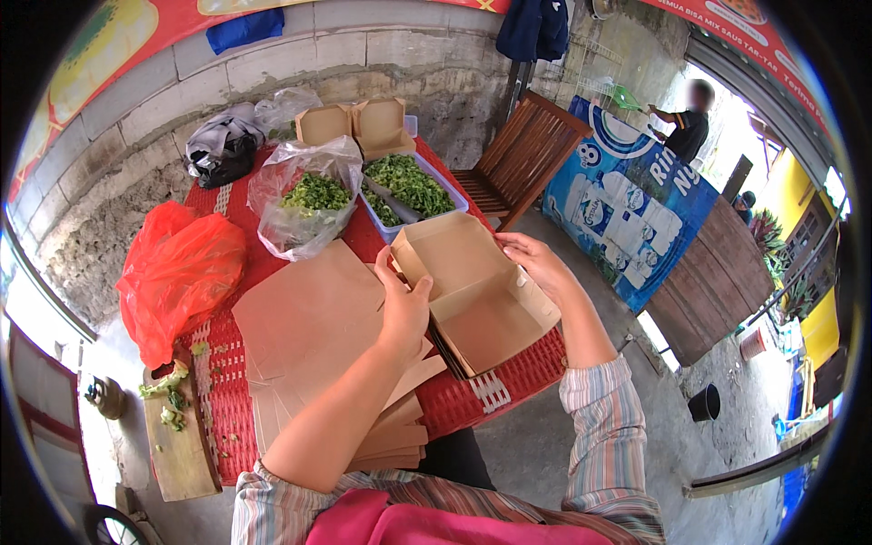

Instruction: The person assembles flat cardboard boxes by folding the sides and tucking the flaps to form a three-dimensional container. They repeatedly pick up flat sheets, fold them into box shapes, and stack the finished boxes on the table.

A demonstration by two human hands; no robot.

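On red woven table (509,381) by block wall (118,136): left hand (404,304), right hand (536,259) gripping cardboard box (477,291).

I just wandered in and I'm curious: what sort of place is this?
Probably an outdoor food stall's prep corner: folded brown cardboard meal box in both hands, clear plastic tub of chopped green vegetables, and colourful food banner on a rough block wall.

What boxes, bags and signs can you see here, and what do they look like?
Open brown cardboard box: held by left hand and right hand.
Flat brown box blanks: stacked on the red table.
Two folded brown boxes: far table end.
Clear bag of greens: mid-table.
Orange bag: left edge.
Blue-and-white banner: right, leaning.
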